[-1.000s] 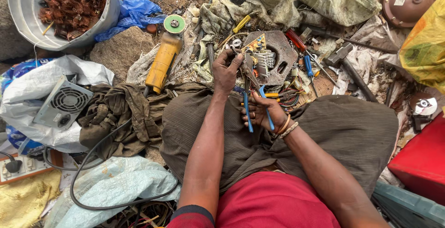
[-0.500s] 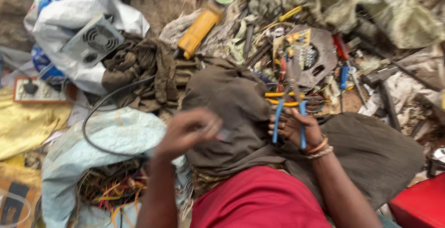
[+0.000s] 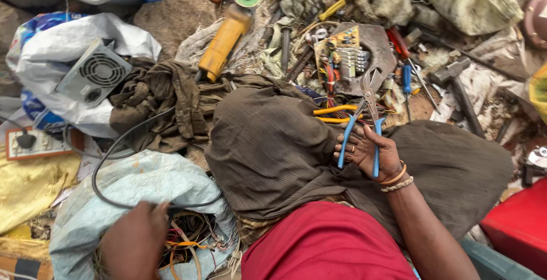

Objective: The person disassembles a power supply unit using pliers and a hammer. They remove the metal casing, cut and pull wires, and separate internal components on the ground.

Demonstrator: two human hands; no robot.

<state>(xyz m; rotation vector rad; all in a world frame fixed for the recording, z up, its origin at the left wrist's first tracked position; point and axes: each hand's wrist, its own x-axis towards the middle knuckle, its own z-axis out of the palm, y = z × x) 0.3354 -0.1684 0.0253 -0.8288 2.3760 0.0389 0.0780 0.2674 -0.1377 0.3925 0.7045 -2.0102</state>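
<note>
My right hand [image 3: 369, 153] grips blue-handled pliers [image 3: 364, 121], jaws pointing up toward a circuit board with coloured wires [image 3: 341, 56] lying on a round metal plate. My left hand [image 3: 135, 242] reaches down at the lower left into a pale sack [image 3: 131, 191] full of tangled coloured wires [image 3: 185, 243]; its fingers are hidden, so I cannot tell whether it holds anything. Yellow-handled pliers [image 3: 333, 113] lie beside my knee, which is covered by brown cloth.
A yellow angle grinder [image 3: 225, 38] lies at the top centre. A grey fan unit [image 3: 94, 75] rests on a white bag at the left. Screwdrivers [image 3: 405, 78] and a hammer [image 3: 456, 86] sit at the right. A red box [image 3: 515, 229] is at the lower right.
My left hand has left the circuit board and swung down to the left into the sack of wires. The right hand keeps the blue pliers. The view has shifted left.
</note>
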